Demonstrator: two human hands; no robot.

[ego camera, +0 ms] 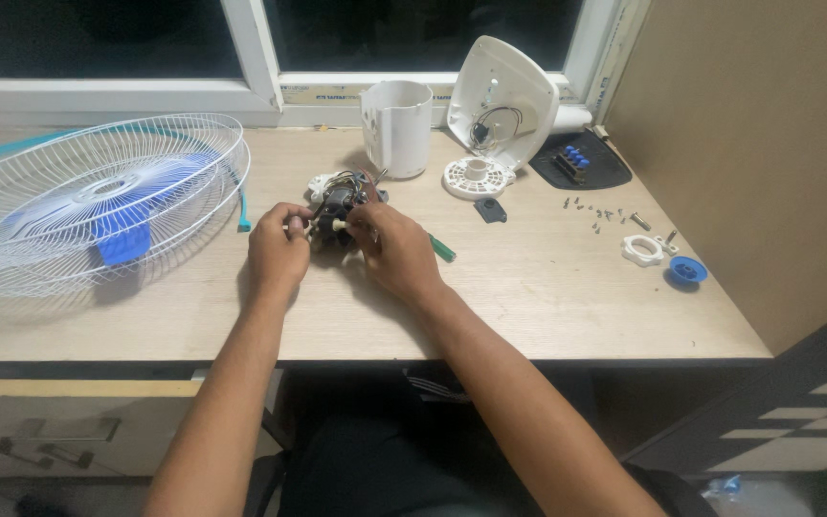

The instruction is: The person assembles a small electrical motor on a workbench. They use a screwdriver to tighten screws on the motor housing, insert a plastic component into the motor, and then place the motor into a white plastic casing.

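- In the head view, your left hand (278, 251) is closed around the left side of the fan motor (337, 213); the fingers are curled and pressed on it, with the thumb on top.
- Your right hand (394, 251) holds the right side of the same motor, fingers bent and pinching it near a small white part; how tight the pinch is, you cannot tell.
- The motor is dark, with coloured wires on its top, and it sits on the wooden table (528, 306) between your two hands, near the middle of the table.
- A green-handled screwdriver (442, 249) lies just beside your right hand, partly hidden under it.
- To the left, well apart from your hands, lies the white wire fan guard (50, 239) with the blue fan blade (124, 241) inside.
- Behind the motor stands a white plastic housing (397, 124), and next to it the white rear cover (504, 96) leans, with wires inside.
- At the right are a black switch panel with blue buttons (581, 161), small screws (600, 213), a white ring nut (643, 251) and a blue cap (688, 272).
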